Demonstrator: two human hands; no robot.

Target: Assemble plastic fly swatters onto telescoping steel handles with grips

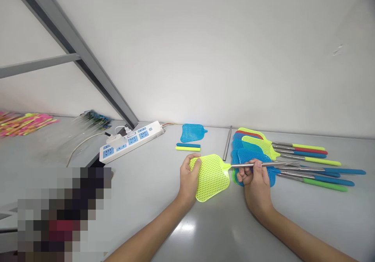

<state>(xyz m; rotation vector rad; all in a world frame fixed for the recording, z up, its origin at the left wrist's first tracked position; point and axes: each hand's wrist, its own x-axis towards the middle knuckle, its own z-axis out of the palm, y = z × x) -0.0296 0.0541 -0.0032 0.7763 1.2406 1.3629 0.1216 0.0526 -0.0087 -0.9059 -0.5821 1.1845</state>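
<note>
My left hand (pixel 189 178) grips the left edge of a yellow fly swatter head (pixel 212 178), thumb on top. A metal rod (pixel 241 165) joins the head's neck and runs right, where my right hand (pixel 258 183) is closed around it. The rod's far end shows bare metal, with no coloured grip visible on it. Behind and partly under my right hand lies a pile of fly swatters (pixel 254 152) with blue, yellow, red and green heads. Their coloured handles (pixel 334 171) point right.
A blue swatter head (pixel 193 133), blue and yellow grip sleeves (pixel 188 148) and a loose metal rod (pixel 227 142) lie near the wall. On the left are a power strip (pixel 131 140), a grey frame post (pixel 88 66) and pink and yellow pieces (pixel 26 123). A blurred patch covers the lower left.
</note>
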